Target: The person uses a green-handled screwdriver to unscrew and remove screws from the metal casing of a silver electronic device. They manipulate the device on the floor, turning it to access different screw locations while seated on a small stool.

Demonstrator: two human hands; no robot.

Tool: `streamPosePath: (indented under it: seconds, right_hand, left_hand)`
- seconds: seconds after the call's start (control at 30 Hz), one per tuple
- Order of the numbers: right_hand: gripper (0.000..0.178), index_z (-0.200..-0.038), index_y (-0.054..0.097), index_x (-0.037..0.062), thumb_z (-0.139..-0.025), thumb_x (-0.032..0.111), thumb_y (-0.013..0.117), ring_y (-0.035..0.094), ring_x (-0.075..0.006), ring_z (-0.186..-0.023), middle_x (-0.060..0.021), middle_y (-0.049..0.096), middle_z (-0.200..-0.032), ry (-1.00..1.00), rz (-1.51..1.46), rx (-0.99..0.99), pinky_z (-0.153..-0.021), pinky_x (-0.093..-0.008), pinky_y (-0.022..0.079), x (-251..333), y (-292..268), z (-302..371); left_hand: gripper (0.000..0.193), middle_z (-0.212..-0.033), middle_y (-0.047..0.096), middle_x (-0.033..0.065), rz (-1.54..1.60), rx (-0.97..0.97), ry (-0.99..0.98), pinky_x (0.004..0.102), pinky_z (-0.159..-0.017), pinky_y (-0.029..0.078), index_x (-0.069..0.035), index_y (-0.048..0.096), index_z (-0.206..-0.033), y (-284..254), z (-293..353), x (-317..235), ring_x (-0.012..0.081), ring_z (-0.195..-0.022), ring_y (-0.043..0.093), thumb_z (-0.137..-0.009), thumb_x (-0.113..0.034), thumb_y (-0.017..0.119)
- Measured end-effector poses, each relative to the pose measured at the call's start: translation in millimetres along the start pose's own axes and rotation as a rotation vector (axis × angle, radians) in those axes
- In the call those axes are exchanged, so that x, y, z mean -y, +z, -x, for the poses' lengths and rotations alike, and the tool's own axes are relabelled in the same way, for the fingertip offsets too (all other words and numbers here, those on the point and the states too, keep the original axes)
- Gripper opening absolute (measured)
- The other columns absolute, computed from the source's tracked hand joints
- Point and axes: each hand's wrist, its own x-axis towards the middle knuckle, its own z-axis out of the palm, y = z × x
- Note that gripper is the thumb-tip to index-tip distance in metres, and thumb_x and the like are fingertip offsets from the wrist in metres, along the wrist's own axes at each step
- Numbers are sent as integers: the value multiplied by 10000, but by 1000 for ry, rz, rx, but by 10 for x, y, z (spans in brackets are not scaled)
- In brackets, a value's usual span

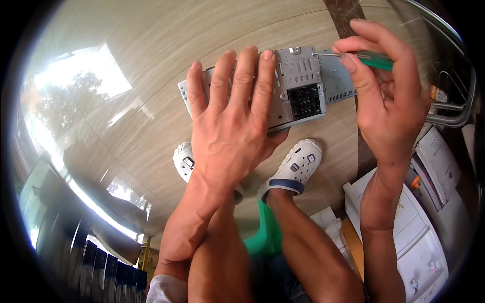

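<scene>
A silver car stereo unit (298,65) with slotted metal casing and a black multi-pin socket (306,101) sits in front of me, just above my feet. My left hand (230,116) lies across its top with fingers spread to the far edge, the thumb round the near edge. Between thumb and fingers, my right hand (389,86) pinches a screwdriver (376,59) with a green handle. Its thin shaft points left, and the tip meets the casing's far right corner. Beside that corner is a flat metal plate (337,78); whether it is joined to the unit I cannot tell.
Glossy tan floor (151,30) with a dark brown strip (348,15) surrounds the unit. My white clogs (295,166) are close below it, and a green stool (265,235) is under me. White drawers (414,227) and a metal tube frame (457,118) stand at the right.
</scene>
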Motion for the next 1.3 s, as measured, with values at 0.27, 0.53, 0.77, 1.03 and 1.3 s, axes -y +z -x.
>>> streamPosePath:
  seconds: [0.27, 0.53, 0.77, 1.03, 1.3]
  right_hand:
    - [322, -1282, 656, 20, -970, -10, 729, 749, -111, -895, -86, 786, -1004, 219, 78, -38, -797, -228, 595, 58, -56, -104]
    - [416, -1331, 652, 42, -935, -12, 766, 743, -96, -862, -61, 788, -985, 109, 147, -13, -769, -232, 597, 51, -157, -88]
    - [499, -1410, 558, -26, -945, -40, 740, 749, -150, -932, -136, 758, -1104, 96, 1, -9, -795, -273, 627, 164, -148, -28]
    - [628, -1521, 362, -36, -980, -42, 681, 754, -224, -912, -209, 742, -1091, 129, -292, -227, -799, -319, 639, 1, 51, 238]
    - [756, -1616, 169, -37, -1014, -37, 626, 759, -293, -892, -268, 731, -1066, 126, -393, -446, -793, -367, 651, -63, 15, 406]
  left_hand:
    - [1168, -1506, 512, 127, 14, -32, 19, 661, -1169, 296, -54, 496, -1531, 20, 16, 0, 341, -1351, 506, -509, -376, 959]
    - [1103, -1503, 544, 138, 3, -36, 20, 622, -1181, 279, -67, 519, -1525, 43, 112, -52, 358, -1367, 505, -533, -319, 930]
    - [1072, -1505, 546, 141, -37, -76, 22, 596, -1209, 233, -66, 512, -1531, 80, 153, -75, 351, -1384, 498, -572, -344, 904]
    - [1095, -1509, 543, 153, -62, -104, 39, 579, -1232, 206, -62, 483, -1553, 154, 218, -97, 353, -1396, 499, -593, -374, 907]
    - [1146, -1505, 543, 169, -77, -117, 43, 580, -1230, 227, -61, 472, -1559, 189, 209, -111, 359, -1388, 513, -556, -367, 934]
